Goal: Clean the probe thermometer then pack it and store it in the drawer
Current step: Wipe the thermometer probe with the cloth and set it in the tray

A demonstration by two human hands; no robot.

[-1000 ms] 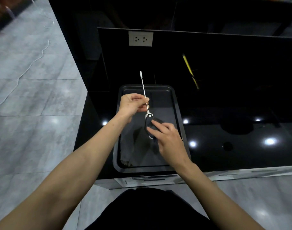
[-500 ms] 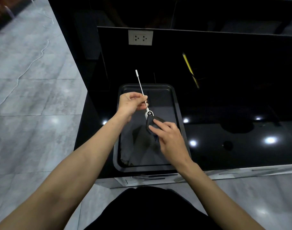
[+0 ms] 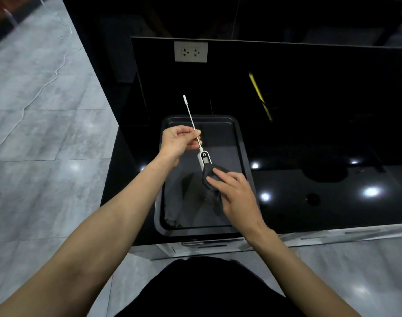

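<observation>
Cleaning is under way, with packing and storing judged left

Probe thermometer (image 3: 201, 147) is pinched by left hand (image 3: 180, 140); dark cloth (image 3: 210, 177) is pinched around its body by right hand (image 3: 235, 193)

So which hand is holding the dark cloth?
The right hand, pressing the dark cloth on the thermometer body; the left hand pinches the bare probe stem.

The tray (image 3: 243, 145) is occupied over its middle by both hands and the thermometer (image 3: 203, 157). Right of the tray the countertop (image 3: 309, 202) is left open. Behind the tray, passage is blocked by an upright black panel (image 3: 287, 65).
</observation>
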